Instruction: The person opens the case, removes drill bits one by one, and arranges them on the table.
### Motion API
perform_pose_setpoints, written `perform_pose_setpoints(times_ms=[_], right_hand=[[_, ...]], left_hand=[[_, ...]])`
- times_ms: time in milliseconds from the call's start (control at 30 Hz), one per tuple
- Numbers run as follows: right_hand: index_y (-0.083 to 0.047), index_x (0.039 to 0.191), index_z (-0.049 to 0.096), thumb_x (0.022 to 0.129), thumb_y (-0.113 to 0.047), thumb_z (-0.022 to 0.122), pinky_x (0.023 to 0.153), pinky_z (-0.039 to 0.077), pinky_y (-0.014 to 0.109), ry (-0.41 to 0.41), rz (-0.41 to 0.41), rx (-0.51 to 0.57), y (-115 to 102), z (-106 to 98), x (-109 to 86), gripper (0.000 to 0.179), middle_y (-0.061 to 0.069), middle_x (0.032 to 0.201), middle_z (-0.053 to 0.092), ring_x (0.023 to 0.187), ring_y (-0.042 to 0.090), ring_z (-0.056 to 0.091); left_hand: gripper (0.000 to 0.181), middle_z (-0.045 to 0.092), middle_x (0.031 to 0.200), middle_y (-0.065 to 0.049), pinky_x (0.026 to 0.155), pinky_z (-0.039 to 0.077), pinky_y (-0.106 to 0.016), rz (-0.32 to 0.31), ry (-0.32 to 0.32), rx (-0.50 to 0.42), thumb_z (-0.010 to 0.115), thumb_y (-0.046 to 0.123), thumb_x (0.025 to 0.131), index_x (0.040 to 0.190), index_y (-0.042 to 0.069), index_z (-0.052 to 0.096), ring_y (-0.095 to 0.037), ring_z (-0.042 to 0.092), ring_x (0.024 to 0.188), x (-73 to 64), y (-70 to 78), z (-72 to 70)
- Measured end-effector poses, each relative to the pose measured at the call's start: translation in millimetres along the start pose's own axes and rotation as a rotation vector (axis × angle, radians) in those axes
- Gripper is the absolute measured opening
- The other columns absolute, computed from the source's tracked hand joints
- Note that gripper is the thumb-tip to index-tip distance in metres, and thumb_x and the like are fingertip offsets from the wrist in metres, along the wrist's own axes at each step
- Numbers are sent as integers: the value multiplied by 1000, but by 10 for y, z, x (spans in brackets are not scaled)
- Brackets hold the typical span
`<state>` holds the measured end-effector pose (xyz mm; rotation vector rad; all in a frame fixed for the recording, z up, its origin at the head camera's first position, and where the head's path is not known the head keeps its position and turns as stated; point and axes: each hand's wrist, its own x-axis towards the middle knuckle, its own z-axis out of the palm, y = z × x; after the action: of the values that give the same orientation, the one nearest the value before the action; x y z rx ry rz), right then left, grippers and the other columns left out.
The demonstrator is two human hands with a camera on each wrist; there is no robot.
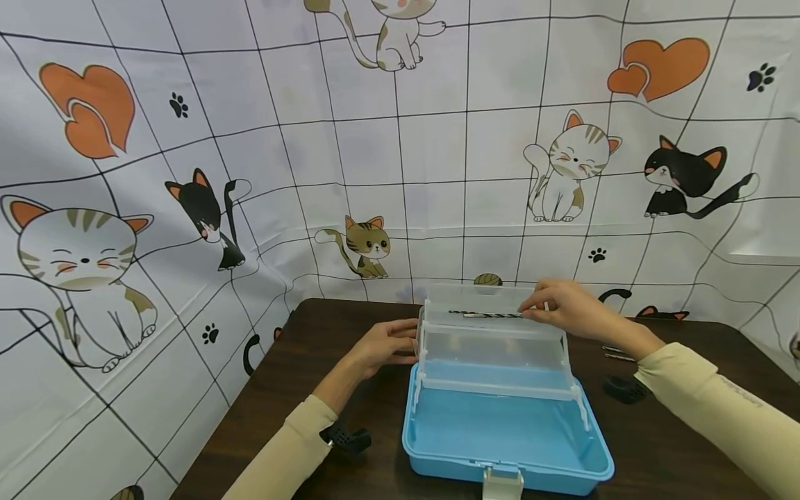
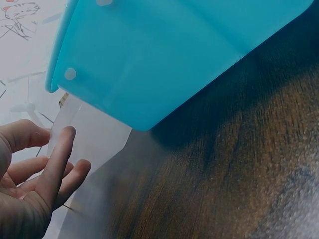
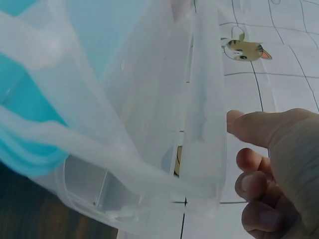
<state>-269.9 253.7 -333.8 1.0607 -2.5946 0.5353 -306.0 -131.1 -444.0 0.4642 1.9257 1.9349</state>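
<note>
A light-blue toolbox (image 1: 500,430) stands with its translucent trays (image 1: 494,347) raised at the back. In the upper tray lie drill bits (image 1: 487,314), one dark and one silvery. My right hand (image 1: 565,305) is over that tray, fingertips right at the bits' right end. In the right wrist view, the thumb (image 3: 264,124) meets the tray's rim above loosely curled fingers, with nothing showing between them. My left hand (image 1: 384,347) is at the left side of the trays. Its straight, spread fingers (image 2: 57,159) touch the translucent lid (image 2: 94,129) behind the box.
More drill bits (image 1: 617,354) lie on the dark wooden table (image 1: 300,347), right of the toolbox. A white latch (image 1: 502,482) hangs at the box's front. Behind the table rises a white sheet (image 1: 437,153) printed with cats and black lines.
</note>
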Motion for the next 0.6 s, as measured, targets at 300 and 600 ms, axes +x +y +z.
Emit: perform_pose_setpoints(times_ms=[300,600], right_hand=[[-6,107,80,89,-1,78,54,47,27,-94,46,8,-16,74,39,19,-9,80,54,67,9,49],[-13,99,79,90,-5,78,55,50,27,-123,69,63,-19,73,61,12,-5,89,59,66,9,53]], left_hand=[[56,56,143,-16,88,60,-43,-6,2,-9,69,6,98,150,6,49,-32,66,112,14,-28,11],[56,57,142,-16,87,60,-43,-14,17,-5,70,6,97,150,7,50,-31,67,112,5,-8,-2]])
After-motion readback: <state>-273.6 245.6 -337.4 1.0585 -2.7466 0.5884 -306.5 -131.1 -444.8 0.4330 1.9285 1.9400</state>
